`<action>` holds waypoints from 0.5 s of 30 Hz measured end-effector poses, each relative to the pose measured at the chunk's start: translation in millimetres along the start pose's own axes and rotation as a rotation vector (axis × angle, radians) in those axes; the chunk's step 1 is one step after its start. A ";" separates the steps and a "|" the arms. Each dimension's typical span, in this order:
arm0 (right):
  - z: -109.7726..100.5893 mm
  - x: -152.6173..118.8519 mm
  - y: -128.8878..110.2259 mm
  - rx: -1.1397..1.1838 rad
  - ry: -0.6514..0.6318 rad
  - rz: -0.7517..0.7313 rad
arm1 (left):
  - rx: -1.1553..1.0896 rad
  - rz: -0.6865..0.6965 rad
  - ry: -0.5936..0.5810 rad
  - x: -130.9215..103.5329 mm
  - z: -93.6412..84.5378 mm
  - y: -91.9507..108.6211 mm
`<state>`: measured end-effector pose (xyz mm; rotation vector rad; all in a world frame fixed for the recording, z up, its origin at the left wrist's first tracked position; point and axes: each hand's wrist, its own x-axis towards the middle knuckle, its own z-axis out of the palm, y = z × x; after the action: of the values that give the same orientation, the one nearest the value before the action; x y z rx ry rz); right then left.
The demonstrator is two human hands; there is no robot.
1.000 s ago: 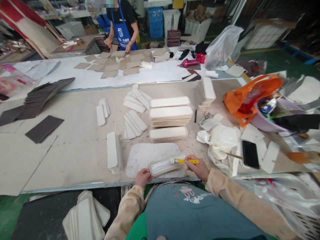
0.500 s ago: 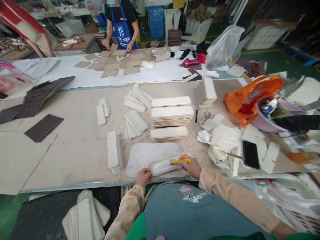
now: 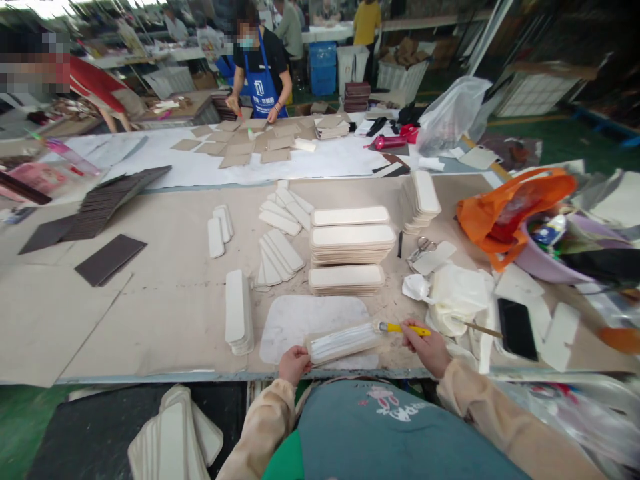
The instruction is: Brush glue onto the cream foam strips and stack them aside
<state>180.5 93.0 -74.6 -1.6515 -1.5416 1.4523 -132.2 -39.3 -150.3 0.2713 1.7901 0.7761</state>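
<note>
My right hand [image 3: 427, 343] is closed round the yellow handle of a brush [image 3: 407, 329]. The bristles touch the right end of a long rounded panel [image 3: 345, 343], whose face carries white, wet-looking streaks. With its fingertips my left hand [image 3: 295, 363] pinches the panel's left end. Beneath the panel lies a pale rounded sheet [image 3: 285, 320] at the table's front edge. Just beyond it are stacks of cream-topped panels [image 3: 353, 237], and another upright-edged stack [image 3: 238, 310] stands to the left.
To the right are a white plastic-wrapped container [image 3: 457, 293] with a stick across it, a black phone [image 3: 517, 328], scissors [image 3: 425, 245] and an orange bag [image 3: 515, 207]. Dark panels [image 3: 110, 260] lie at left. Across the table a person in a blue apron [image 3: 264, 80] handles grey-brown pieces.
My right hand has drawn the brush rightward along the panel to its right end. White streaks now cover more of its length. The camera view has tilted up slightly.
</note>
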 end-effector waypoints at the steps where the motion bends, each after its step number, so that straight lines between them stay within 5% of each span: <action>1: -0.9 -0.7 1.8 0.015 0.016 0.007 | 0.001 0.002 0.010 -1.4 0.5 0.9; 6: 2.3 1.5 10.2 0.132 -0.022 0.032 | 0.007 0.012 0.040 -2.9 2.4 3.6; 15: 42.4 0.5 0.2 0.130 -0.141 0.008 | 0.040 0.015 -0.005 2.4 0.5 -0.8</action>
<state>143.0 79.9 -89.4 -1.5103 -1.4799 1.6680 -132.4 -38.4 -152.7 0.3129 1.8022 0.7498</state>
